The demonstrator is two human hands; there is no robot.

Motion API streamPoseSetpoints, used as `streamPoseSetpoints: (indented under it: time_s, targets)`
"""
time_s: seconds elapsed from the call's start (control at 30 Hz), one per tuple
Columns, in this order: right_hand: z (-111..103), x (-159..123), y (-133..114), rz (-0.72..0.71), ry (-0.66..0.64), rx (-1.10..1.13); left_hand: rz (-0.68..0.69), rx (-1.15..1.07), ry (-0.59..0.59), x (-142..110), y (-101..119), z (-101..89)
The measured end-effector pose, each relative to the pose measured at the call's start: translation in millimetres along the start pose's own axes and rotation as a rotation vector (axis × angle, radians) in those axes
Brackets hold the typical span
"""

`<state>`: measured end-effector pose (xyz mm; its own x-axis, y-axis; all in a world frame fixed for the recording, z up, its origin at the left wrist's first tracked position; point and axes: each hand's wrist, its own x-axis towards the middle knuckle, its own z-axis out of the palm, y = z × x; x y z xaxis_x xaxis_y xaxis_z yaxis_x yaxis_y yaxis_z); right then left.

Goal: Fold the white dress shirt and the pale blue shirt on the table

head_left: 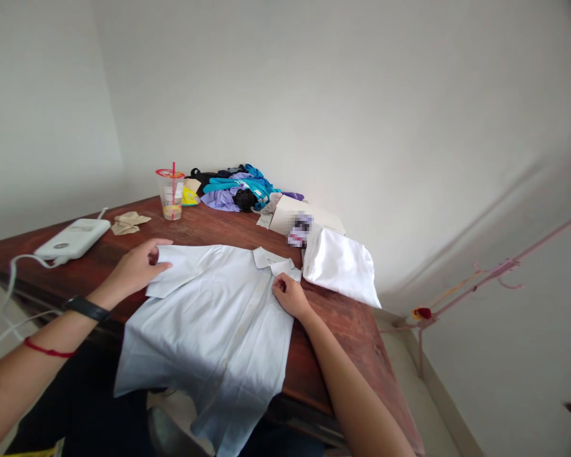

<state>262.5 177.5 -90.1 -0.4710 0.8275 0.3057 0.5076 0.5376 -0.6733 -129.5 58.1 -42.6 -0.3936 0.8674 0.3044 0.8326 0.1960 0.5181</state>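
Observation:
A white short-sleeved collared shirt (209, 317) lies front up across the near part of the table, its hem hanging over the front edge. My left hand (145, 263) pinches the end of the left-side sleeve between thumb and fingers. Just below the collar (271, 259), my right hand (290, 295) is closed on the shirt's front near the button placket; its fingertips are partly hidden. Some creases run down the shirt's body.
A white power bank (73, 240) with cables lies at the left, beside a crumpled brown napkin (129, 222). Behind stand a plastic cup (172, 197) with a straw and a clothes pile (240, 187). A white box (290, 212) and folded white cloth (340, 260) lie at the right.

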Motion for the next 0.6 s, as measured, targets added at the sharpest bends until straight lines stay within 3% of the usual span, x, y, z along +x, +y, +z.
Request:
streamPoseSetpoints:
  time_s: [0.1, 0.17, 0.23, 0.33, 0.43, 0.6]
  targets:
    - [0, 0, 0, 0.004, -0.008, 0.006, 0.129, -0.101, 0.068, -13, 29, 1.8]
    - [0, 0, 0, 0.009, -0.005, 0.003, 0.296, -0.130, 0.138, -27, 52, 7.5]
    - [0, 0, 1, 0.014, -0.002, -0.003, 0.482, -0.150, 0.129, -42, 74, 18.8]
    - [0, 0, 1, 0.013, -0.003, -0.011, 0.647, -0.091, 0.002, -62, 95, 42.6]
    - [0, 1, 2, 0.007, -0.005, -0.025, 0.667, -0.054, -0.144, -75, 104, 61.3]
    - [1, 2, 3, 0.005, -0.016, -0.049, 0.686, -0.184, -0.316, -76, 101, 56.5]
